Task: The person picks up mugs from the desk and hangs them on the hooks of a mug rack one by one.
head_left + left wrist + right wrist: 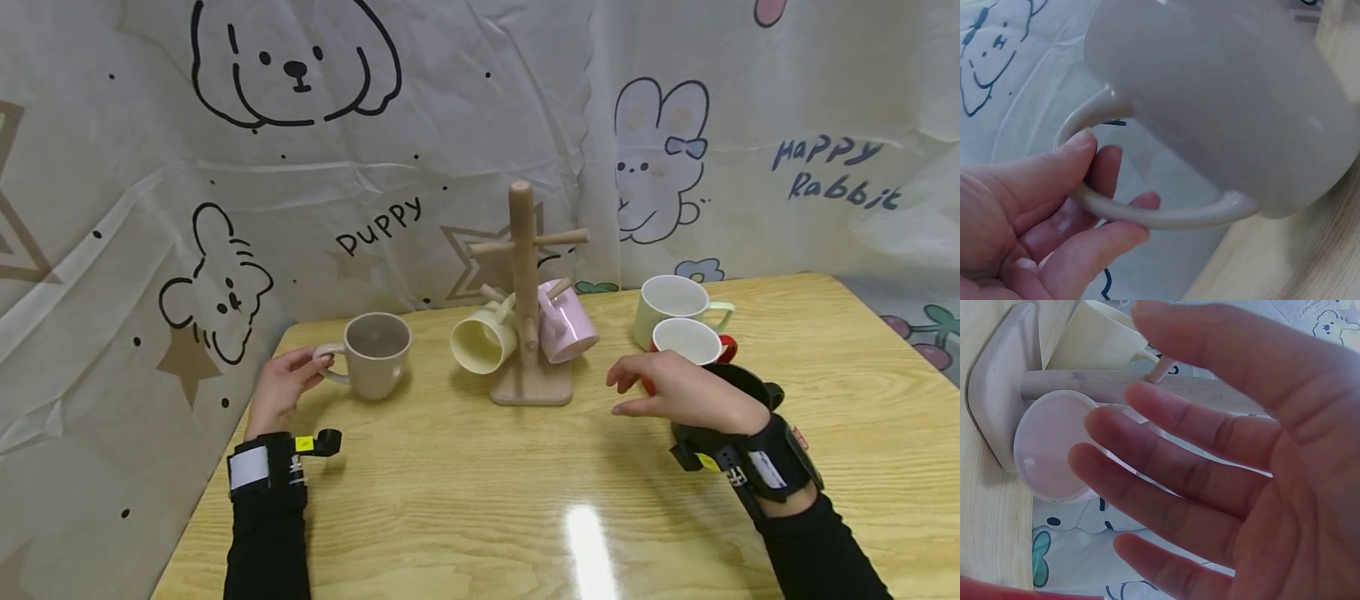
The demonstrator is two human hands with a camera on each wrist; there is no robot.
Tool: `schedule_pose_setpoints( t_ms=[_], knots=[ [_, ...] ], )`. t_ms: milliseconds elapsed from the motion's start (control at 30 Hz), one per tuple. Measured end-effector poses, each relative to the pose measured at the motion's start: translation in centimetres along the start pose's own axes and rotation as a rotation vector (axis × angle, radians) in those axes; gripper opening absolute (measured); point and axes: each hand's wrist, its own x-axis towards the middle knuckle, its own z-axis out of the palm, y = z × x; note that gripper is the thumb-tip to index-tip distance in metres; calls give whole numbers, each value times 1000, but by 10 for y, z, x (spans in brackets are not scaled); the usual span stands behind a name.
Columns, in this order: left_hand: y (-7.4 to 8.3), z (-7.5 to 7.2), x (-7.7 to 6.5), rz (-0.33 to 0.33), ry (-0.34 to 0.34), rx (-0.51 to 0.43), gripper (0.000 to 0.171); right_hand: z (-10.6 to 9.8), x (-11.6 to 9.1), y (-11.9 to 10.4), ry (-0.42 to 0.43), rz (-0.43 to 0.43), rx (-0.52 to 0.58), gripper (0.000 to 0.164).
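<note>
My left hand (283, 390) pinches the handle of a grey-beige mug (377, 364) between thumb and fingers, left of a wooden mug tree (522, 283). In the left wrist view the thumb lies on the curve of the handle (1166, 219), with fingertips through its loop. A pale yellow mug (468, 348) and a lilac mug (573, 323) hang by their handles from the tree's lower pegs. My right hand (690, 393) hovers right of the tree, palm toward it in the right wrist view, fingers loosely bent and holding nothing. It partly hides a red mug and a black mug (738, 379).
A pale green mug (647, 325) stands at the back right, behind the red mug with its white inside (686, 340). Two upper pegs (562, 237) of the tree carry no mugs. A printed curtain (450, 100) backs the wooden table (450, 517).
</note>
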Motion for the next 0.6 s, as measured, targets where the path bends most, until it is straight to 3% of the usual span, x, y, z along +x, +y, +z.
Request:
schedule_pose_setpoints(
  t_ms=[67,233,433,600],
  knots=[
    [0,-4,-3,28,-76,-110,11,0,0,0,1,-2,0,28],
    [5,-6,-9,83,-247,-322,26,1,0,-2,-1,-6,9,27],
    [19,-1,-17,119,-350,-405,27,2,1,-3,14,-17,17,28],
    [34,7,-27,163,-430,-415,27,2,2,-4,34,-36,11,28]
  ],
)
